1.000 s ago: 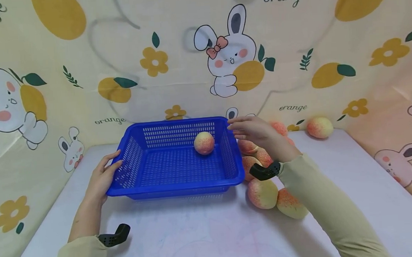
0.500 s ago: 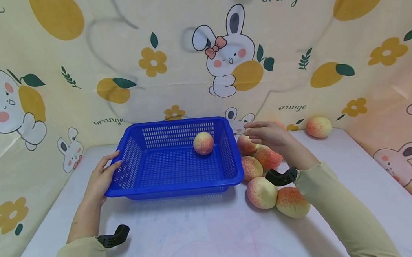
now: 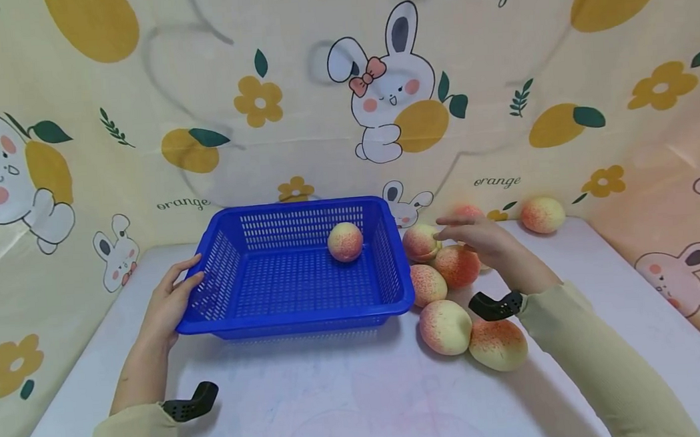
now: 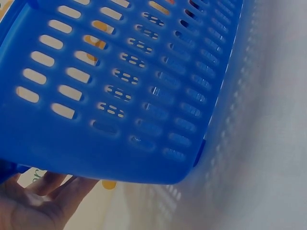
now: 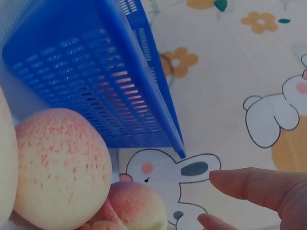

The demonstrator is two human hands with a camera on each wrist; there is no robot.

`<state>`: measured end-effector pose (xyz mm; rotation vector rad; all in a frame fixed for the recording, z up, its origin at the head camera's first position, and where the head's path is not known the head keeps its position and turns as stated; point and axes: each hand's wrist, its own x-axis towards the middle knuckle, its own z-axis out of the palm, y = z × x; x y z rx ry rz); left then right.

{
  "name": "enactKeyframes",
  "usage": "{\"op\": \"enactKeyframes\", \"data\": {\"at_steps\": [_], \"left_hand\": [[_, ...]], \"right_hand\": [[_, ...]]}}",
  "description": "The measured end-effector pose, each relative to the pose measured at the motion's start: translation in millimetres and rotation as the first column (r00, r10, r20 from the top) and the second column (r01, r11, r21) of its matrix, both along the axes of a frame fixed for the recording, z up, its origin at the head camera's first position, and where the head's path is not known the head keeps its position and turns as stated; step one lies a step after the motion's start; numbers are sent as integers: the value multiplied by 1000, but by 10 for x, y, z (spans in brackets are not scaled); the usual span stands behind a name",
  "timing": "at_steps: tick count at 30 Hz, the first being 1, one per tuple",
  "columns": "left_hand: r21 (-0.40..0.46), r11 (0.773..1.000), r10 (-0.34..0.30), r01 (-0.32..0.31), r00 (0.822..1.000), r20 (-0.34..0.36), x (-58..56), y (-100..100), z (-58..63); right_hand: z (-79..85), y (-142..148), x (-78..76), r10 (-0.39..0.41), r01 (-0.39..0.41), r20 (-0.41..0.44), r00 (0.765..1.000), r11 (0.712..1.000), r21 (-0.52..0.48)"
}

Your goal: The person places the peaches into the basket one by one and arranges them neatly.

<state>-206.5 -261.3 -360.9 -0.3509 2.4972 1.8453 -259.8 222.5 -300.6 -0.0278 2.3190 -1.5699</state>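
Note:
A blue plastic basket (image 3: 308,320) with slotted walls stands on the table, one red-and-yellow peach (image 3: 345,242) inside it near the back right. My left hand (image 3: 165,303) grips the basket's left rim; in the left wrist view, fingers (image 4: 72,191) show beneath the rim. My right hand (image 3: 483,237) is over the cluster of peaches right of the basket, fingers extended and nothing held. Close by its fingertips is a peach (image 3: 422,242), with a redder one (image 3: 458,266) just below. The right wrist view shows a large peach (image 5: 62,167) beside the basket wall.
Two more peaches, one round (image 3: 445,327) and one wider (image 3: 498,344), lie at the front of the cluster. A lone peach (image 3: 542,215) sits at the back right. Behind the white table (image 3: 336,393) hangs a printed cloth (image 3: 310,154) with rabbits and oranges.
My right hand has moved from the basket's right rim, rightward and slightly down over the peaches. The left hand, the basket and the peach in it stay put.

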Motion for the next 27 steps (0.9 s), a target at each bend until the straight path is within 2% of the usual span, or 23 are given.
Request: {"op": "enactKeyframes", "data": {"at_steps": [3,10,16,27], "left_hand": [[3,1000,-1,1,1000,-1,2,3,6],[7,1000,4,-4,1000,-10,2,2,0],[9,1000,2,-2,1000,-9,0,6,0],[11,1000,6,-6,1000,8,4,6,4]], "right_hand": [[-17,39,17,-9,9,13,1000,1000,0],[-76,97,30,-25,23,28,999,997,70],[-149,149,51,-15,12,39,999,997,79],[-256,264,129,-61,53,81,995,994,94]]}}
